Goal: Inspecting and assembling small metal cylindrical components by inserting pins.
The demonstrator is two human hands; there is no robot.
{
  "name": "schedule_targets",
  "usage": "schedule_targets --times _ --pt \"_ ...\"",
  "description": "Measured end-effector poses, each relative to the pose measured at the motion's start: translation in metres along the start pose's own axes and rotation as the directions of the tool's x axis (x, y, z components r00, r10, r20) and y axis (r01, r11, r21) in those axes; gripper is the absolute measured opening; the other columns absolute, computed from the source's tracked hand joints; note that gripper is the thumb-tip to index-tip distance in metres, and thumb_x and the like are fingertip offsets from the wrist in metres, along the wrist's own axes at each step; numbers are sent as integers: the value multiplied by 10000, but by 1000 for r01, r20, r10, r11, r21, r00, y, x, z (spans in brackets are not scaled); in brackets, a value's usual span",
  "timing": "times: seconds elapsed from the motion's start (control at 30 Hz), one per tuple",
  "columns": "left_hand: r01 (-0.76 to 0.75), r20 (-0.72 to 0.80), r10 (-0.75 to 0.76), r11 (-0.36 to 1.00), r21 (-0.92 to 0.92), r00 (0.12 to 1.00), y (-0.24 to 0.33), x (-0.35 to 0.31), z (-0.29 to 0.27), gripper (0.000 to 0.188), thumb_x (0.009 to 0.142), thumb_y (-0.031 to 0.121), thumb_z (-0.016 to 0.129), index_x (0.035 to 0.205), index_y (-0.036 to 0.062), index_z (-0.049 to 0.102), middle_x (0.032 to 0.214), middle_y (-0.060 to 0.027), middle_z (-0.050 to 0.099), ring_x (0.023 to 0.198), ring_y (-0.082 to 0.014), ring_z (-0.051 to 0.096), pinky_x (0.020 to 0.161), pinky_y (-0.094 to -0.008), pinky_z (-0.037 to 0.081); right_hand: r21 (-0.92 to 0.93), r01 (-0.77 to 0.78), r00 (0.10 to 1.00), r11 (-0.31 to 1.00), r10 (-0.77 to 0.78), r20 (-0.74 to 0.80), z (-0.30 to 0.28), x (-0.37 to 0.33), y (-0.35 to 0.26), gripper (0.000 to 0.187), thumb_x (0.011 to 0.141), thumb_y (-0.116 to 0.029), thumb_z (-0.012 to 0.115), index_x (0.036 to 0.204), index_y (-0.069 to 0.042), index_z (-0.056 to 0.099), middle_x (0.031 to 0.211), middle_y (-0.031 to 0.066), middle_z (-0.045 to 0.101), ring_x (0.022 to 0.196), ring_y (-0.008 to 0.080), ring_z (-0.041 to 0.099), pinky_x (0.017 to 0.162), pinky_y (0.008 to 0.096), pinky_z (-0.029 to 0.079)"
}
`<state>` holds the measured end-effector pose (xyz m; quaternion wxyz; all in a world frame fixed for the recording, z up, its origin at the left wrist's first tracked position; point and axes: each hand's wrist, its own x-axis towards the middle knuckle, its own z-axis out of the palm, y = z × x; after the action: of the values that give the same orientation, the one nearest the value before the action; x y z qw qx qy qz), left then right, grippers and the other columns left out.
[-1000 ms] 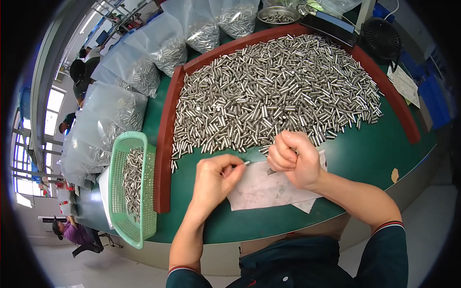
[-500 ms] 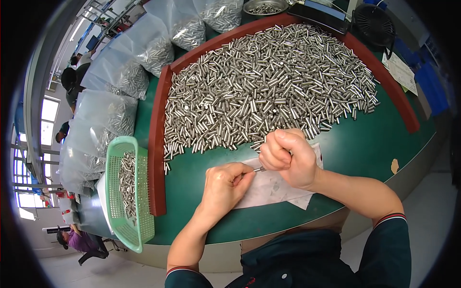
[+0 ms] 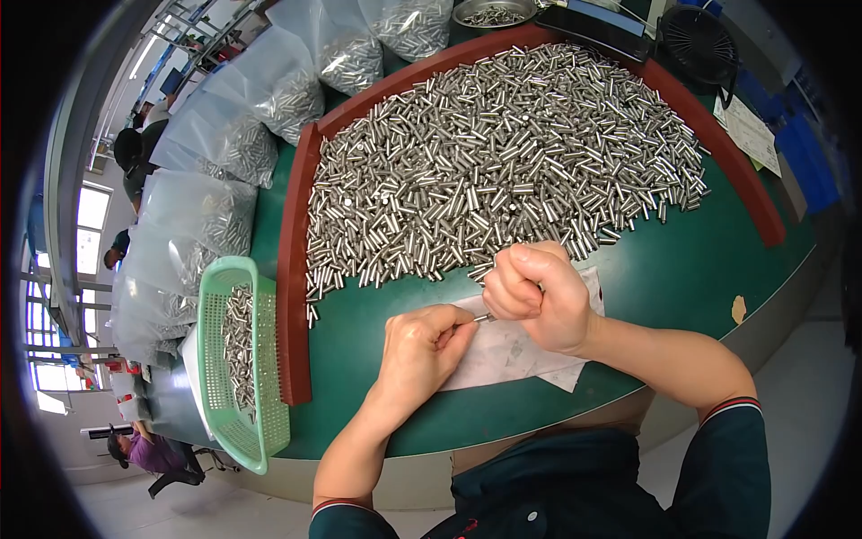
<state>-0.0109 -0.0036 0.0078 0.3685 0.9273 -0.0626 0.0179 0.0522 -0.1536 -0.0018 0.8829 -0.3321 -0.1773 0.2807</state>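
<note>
2 bare hands meet near the centre of the frame, a little below a broad heap point(image 3: 503, 162) of short silvery metal pins, far too many to count. The left hand point(image 3: 422, 346) pinches 1 metal pin point(image 3: 485, 317) between thumb and forefinger; the visible part of this pin bridges the small gap to the right hand point(image 3: 543, 292). That hand is clenched into 1 fist, thumb uppermost, and I cannot tell what, if anything, lies inside it. Below both hands, 1 pale, stained cloth point(image 3: 503, 355) is spread on the green tabletop point(image 3: 359, 310). The heap is bordered on 3 sides by a red-brown rail point(image 3: 294, 296), running along its left, top and right. Against the rail's outer left side, in the lower left of the frame, stands 1 light-green perforated basket point(image 3: 276, 377) with many more pins inside. At least 6 clear plastic bags point(image 3: 310, 27) of metal pieces curve from the left to the top of the frame; overlap hides the exact count. Along the top edge are 1 round metal bowl point(image 3: 492, 26) holding small metal pieces, 1 dark flat device point(image 3: 593, 36) and, toward the upper right, 1 black fan point(image 3: 699, 45). At least 3 other people point(image 3: 153, 452) show at the far left.
</note>
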Motion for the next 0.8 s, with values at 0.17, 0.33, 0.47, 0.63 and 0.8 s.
schedule_targets --times 0.17,0.33,0.47,0.63,0.8 --pt "1 -1 -1 1000 -5 1000 -1 0 1 46 662 21 637 688 12 600 506 -73 486 407 -169 437 407 -284 349 15 14 1000 1000 -14 6 0 0 0 393 866 -197 332 487 -106 282 421 -26 247 390 85 197 399 246 180" --pt "10 -4 -10 1000 9 1000 0 -1 0 48 662 23 639 685 12 598 512 -73 494 410 -167 441 409 -281 355 15 13 1000 1000 -13 12 -1 1 0 391 863 -198 339 487 -106 282 422 -26 250 391 84 203 399 245 181" --pt "-9 -9 9 1000 -10 1000 0 2 2 48 663 25 640 683 14 598 518 -73 498 411 -166 442 409 -280 356 -7 8 1000 1000 -8 8 -3 0 0 390 863 -197 339 489 -105 282 424 -25 252 394 82 206 400 245 182" --pt "-19 -6 19 1000 15 1000 1 1 -1 58 675 30 640 700 8 592 499 -46 489 403 -140 427 405 -270 350 -31 -5 1000 1000 5 30 -1 3 -2 386 860 -197 336 490 -105 274 429 -21 261 398 83 207 402 248 180" --pt "386 315 -237 375 -843 919 -11 3 -19 53 763 51 594 765 28 546 718 -40 535 516 -38 364 484 -173 308 14 25 999 1000 -25 24 -2 1 -6 381 847 -208 345 485 -114 273 413 -21 256 377 91 185 400 257 178"
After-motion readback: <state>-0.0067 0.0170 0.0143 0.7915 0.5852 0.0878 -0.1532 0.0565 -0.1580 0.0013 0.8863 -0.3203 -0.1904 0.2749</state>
